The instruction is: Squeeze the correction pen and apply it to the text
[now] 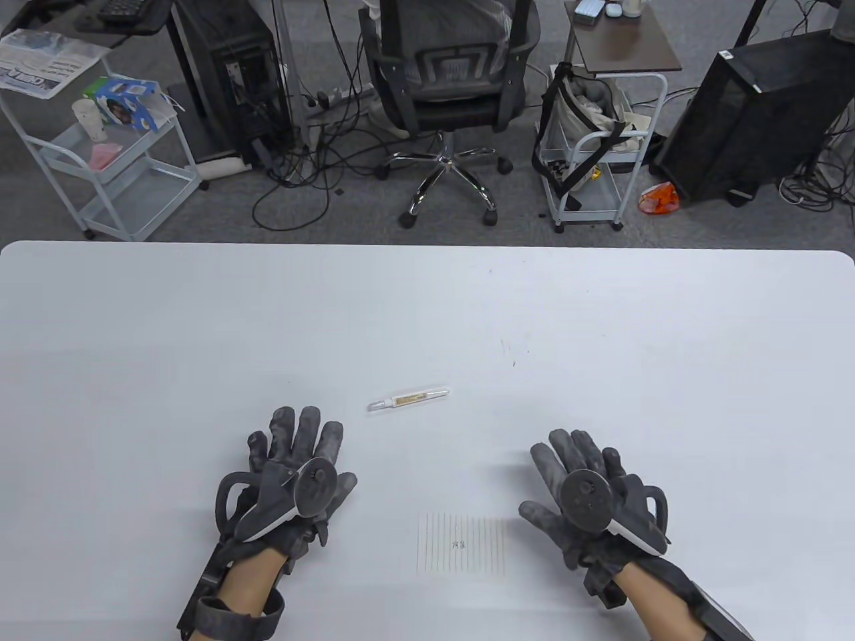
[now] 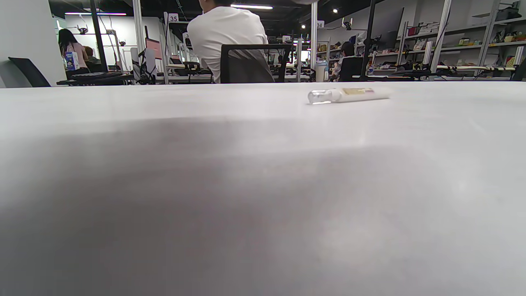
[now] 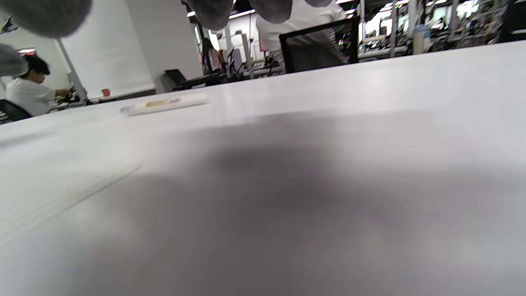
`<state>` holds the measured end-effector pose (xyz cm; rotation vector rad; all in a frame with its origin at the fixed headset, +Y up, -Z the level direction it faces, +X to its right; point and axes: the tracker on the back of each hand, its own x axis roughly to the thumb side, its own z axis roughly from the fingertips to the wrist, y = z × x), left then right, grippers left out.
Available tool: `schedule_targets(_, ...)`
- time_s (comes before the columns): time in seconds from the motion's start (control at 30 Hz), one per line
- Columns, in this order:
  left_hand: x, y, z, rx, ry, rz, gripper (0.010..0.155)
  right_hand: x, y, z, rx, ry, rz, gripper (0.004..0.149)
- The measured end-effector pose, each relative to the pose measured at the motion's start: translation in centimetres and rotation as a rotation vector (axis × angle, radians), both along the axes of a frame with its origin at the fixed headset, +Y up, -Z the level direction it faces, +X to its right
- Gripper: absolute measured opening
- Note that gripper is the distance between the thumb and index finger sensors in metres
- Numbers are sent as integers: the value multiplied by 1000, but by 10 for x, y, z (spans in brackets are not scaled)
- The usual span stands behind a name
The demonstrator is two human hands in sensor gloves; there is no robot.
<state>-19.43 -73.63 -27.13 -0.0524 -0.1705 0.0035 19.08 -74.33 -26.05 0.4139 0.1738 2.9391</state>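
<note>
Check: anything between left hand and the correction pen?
Nothing: only bare table separates the left hand from the correction pen, seen in table view and left wrist view.

Beyond the white tabletop point(image 1: 200, 320), a black office chair point(image 1: 449, 80) stands on grey carpet point(image 1: 347, 214), white wire carts point(image 1: 110, 160) flanking it.

We see even, bright overhead light on the white bench point(image 1: 427, 314), with soft shadows under both hands. The table view bows at its edges. In both wrist views the near bench surface is blurred and darkly shadowed; the right wrist view is blurred throughout.
</note>
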Motion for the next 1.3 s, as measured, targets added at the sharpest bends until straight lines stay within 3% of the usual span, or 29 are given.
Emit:
schedule_targets(0.1, 0, 0, 0, -14, 6, -4, 80, -14, -7, 5, -75, 74, 20, 80)
schedule_targets(0.27, 0, -1, -2, -36, 12, -13, 80, -28, -15, 8, -106, 116, 38, 81)
schedule_targets(0.6, 1, -2, -3, -55, 13, -23, 80, -37, -27, 8, -93, 115, 142, 84)
schedule_targets(1.3, 1, -2, -3, -64, 12, -28, 79, -41, -29, 9, -65, 109, 46, 77)
